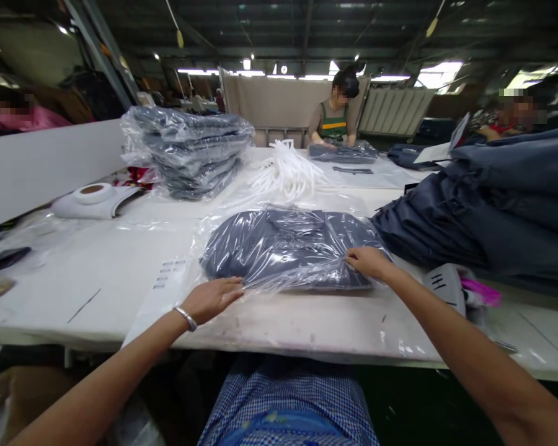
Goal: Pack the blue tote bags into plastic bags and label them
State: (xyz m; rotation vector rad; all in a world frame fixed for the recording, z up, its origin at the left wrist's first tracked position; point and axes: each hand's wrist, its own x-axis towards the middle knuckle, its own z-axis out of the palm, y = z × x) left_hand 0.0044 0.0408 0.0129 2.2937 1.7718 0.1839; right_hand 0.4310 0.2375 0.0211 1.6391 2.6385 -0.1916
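Note:
A dark blue-grey fabric bag (279, 244) lies flat in front of me inside a clear plastic bag (307, 275). Its folds and flap show through the shiny film. My left hand (217, 298), with a silver bracelet at the wrist, rests at the near left edge of the plastic, fingers stretched out. My right hand (365, 260) has its fingers closed on the film over the right part of the bundle. Beneath my left forearm lies a white sheet of printed labels (165, 282).
Plastic-wrapped bundles (190, 148) are stacked back left beside a white tape roll (93, 193). White straps (286, 170) pile up behind the bundle. Dark unwrapped bags (483, 204) heap at right, near a grey dispenser (446, 286). Across the table a co-worker (335, 118) handles another wrapped bundle.

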